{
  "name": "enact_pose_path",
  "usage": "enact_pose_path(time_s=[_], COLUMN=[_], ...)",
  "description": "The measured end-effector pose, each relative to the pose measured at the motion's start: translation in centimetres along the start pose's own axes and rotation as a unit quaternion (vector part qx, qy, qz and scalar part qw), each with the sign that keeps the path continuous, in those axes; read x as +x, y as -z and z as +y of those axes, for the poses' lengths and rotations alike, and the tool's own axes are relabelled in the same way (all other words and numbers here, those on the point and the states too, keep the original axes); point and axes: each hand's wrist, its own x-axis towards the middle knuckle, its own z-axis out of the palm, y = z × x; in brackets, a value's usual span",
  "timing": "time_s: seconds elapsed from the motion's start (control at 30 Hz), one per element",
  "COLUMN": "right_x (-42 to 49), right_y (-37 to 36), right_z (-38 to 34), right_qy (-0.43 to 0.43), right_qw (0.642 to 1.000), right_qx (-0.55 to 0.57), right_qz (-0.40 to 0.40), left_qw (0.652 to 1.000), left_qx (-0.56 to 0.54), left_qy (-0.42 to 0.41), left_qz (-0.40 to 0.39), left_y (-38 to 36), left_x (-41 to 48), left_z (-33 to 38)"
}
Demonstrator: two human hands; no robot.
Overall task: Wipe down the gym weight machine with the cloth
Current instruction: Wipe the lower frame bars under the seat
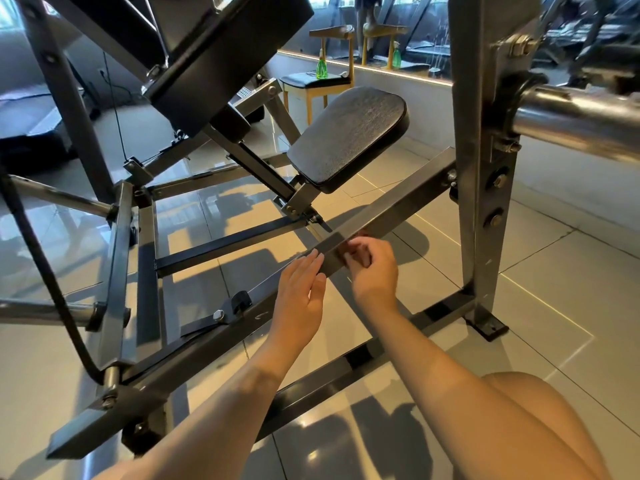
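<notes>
**Supervisor:** Report the position of the task item.

**Operator:** I see the weight machine (214,64) filling the head view. A grey diagonal bar (398,206) of its frame runs from the lower left up to the upright post (479,168) at the right. Both hands are on this bar, near its middle, below the black seat pad (349,136).

**Supervisor:** State of the left hand?

**Operator:** The left hand (301,289) is flat. Its fingers are straight and together, and the fingertips rest on the top face of the bar. It holds nothing.

**Supervisor:** State of the right hand?

**Operator:** The right hand (372,268) is just beside the left, further up the bar. Its fingers are curled in against the bar. A small reddish-brown patch (360,234) shows at the fingertips. I cannot tell whether this is the cloth or a reflection in the metal, so I cannot tell whether the hand grips anything.

**Supervisor:** Surroundings?

**Operator:** A chrome sleeve (571,119) projects from the post to the right edge. A black cable (45,271) curves down the left side. The machine stands on a glossy tiled floor (554,271). Behind the seat pad is a wooden chair (341,57) with a green bottle (321,69) on its seat. My bare knee (536,420) is at the lower right.
</notes>
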Motion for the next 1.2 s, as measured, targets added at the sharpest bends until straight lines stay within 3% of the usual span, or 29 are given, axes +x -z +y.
enact_pose_path(time_s=[0.07, 0.17, 0.33, 0.4, 0.53, 0.63, 0.83, 1.03, 1.2], right_x=[-1.6, -1.2, 1.7, 1.1, -1.9, -1.7, 1.4, -0.4, 4.3], right_y=[-0.8, -0.2, 0.9, 0.2, -1.1, -0.2, 0.9, 1.0, 3.6], right_z=[0.7, 0.7, -0.2, -0.1, 0.9, 0.6, -1.2, -1.1, -1.9], right_qy=[0.059, 0.066, -0.022, -0.031, 0.039, 0.032, -0.062, -0.031, -0.012], right_qw=[0.996, 0.993, 0.998, 0.997, 0.998, 0.994, 0.997, 0.996, 0.999], right_qx=[-0.026, -0.038, -0.001, 0.009, -0.025, -0.044, 0.030, -0.022, -0.022], right_qz=[-0.053, -0.086, 0.061, 0.073, -0.033, -0.090, 0.046, -0.082, 0.043], left_qw=[1.000, 1.000, 0.999, 1.000, 1.000, 1.000, 1.000, 0.998, 0.993], left_qx=[-0.001, 0.001, 0.020, 0.018, 0.002, 0.001, 0.014, 0.033, 0.058], left_qy=[0.007, -0.003, -0.022, -0.020, -0.013, -0.021, -0.014, -0.052, -0.099], left_qz=[0.007, 0.008, -0.015, -0.013, 0.004, 0.014, 0.022, 0.022, -0.026], left_y=[-0.3, 0.0, 0.8, 0.7, 0.0, 0.0, 0.0, -0.9, -1.3], left_x=[0.1, 0.1, 0.0, 0.0, 0.1, 0.1, 0.0, 1.6, 3.5], left_z=[0.1, -0.1, -0.4, -0.3, -0.2, -0.3, 0.1, 1.8, 4.2])
